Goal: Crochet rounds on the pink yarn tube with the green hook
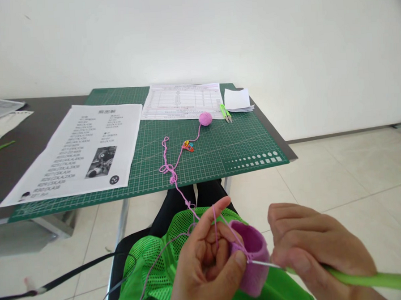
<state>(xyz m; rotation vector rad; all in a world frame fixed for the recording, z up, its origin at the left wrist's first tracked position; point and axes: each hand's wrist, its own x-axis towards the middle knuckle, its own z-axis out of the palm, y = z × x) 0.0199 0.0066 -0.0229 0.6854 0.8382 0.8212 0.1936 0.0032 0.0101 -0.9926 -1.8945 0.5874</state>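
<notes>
A hollow pink crochet piece (256, 277) is pinched at its rim by my left hand (209, 257), whose thumb presses on the edge. The left index finger points up with pink yarn (177, 187) looped over it. My right hand (316, 247) is closed around a crochet hook (378, 280) with a green handle. The hook's metal tip is at the rim of the piece, beside the left thumb. Slack yarn runs from the lap up onto the table, with a tangle along it, towards a small pink ball (205, 119).
On the green cutting mat (253, 138) lie a printed pattern sheet (86, 147), a form sheet (181, 101), green snips (225, 113), a white paper stack (237, 99) and several coloured stitch markers (188, 145). A dark strap (59, 279) crosses at lower left.
</notes>
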